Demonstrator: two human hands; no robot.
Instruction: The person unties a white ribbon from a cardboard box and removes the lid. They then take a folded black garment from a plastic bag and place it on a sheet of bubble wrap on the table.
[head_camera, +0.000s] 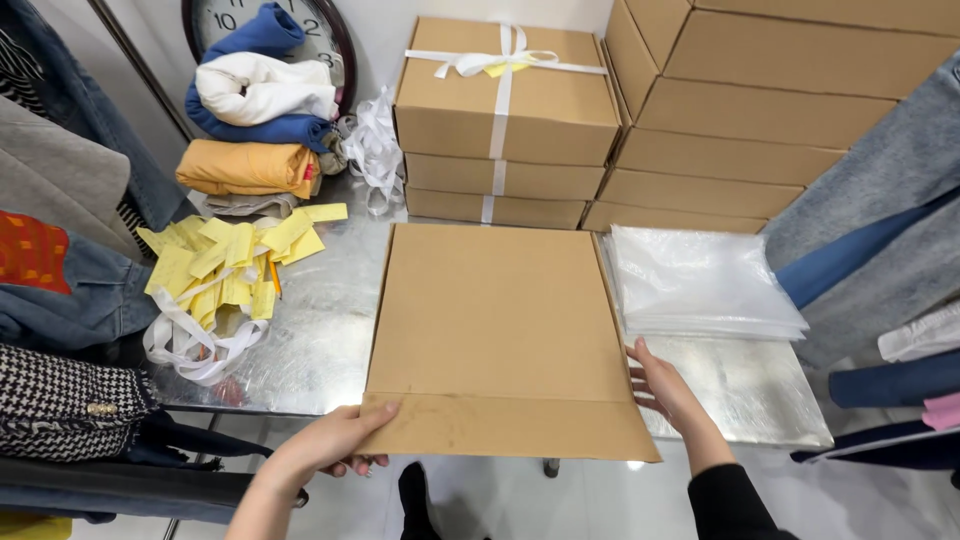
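Brown cardboard box, centre frame, overhanging the table: we are gripping its near flap, left hand curled underneath, right hand flat-fingered against its edge. Keeping both sides level avoids creasing.

We're seeing yellow slips and white ribbon lying left on the metal table, folded clothes sitting against a wall clock, a ribboned box stack behind, plastic bags lying right.
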